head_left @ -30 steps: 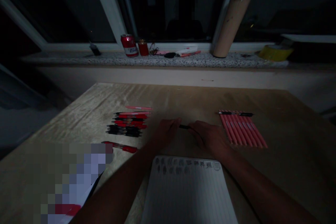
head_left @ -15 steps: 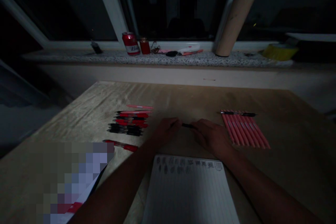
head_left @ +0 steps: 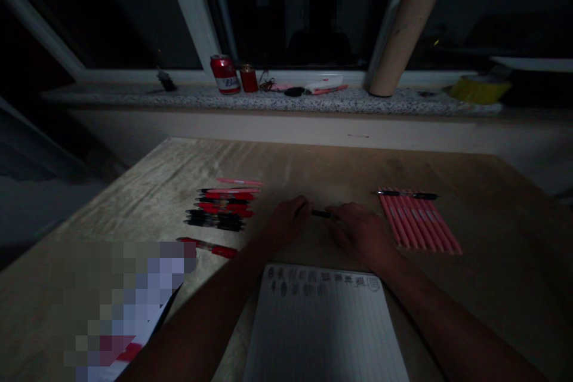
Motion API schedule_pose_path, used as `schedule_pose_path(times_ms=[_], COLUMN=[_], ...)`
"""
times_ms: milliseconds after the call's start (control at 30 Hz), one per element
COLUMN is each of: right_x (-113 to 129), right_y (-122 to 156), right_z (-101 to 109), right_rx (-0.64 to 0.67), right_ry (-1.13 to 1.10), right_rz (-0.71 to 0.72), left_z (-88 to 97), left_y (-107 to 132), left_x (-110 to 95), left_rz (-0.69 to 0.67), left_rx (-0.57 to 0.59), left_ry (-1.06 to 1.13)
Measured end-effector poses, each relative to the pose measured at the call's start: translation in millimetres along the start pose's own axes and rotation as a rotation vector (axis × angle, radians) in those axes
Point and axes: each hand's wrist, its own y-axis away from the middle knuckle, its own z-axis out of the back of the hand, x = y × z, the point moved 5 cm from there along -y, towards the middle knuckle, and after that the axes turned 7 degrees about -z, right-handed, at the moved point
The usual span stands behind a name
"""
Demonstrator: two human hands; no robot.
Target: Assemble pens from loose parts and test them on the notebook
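Note:
A black pen lies level between my two hands, above the top edge of a lined notepad with rows of scribbled marks. Its left end is pinched by the closed fingers of my left hand. At the other end, the fingers of my right hand are closed on it too. To the left is a pile of red, black and pink pens, with a single red pen in front of it. On the right, several pink pens form a neat row, a black pen lying across their top.
Along the granite windowsill stand a red can, a small red jar, a leaning cardboard tube and a roll of yellow tape. At the lower left is a partly blurred-out white item beside my left forearm.
Both hands stay almost in place around the black pen. My left hand is slightly higher and the view has shifted a little; the pens on the table lie as before.

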Motion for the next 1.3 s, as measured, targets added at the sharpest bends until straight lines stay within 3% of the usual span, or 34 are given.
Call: schedule_pose_path(times_ms=[333,600,1067,1300], right_x=[-0.2,-2.1,-8.7,-11.1], right_y=[0.8,1.4,1.2,1.1], right_z=[0.3,2.8,3.2,0.8], right_rx=[-0.044,-0.070,-0.104,-0.079], right_ry=[-0.013,-0.044,-0.063,-0.045], right_rz=[0.061,0.028,-0.064,-0.093], left_z=[-2.3,-0.1,23.3,24.1], left_y=[-1.0,-1.5,-0.7,-2.0], left_x=[0.9,1.2,19.1,31.2], left_rz=[0.006,0.040,0.213,0.232], left_rx=[0.015,-0.026,-0.293,-0.277], left_ry=[-0.095,-0.022,-0.020,-0.086])
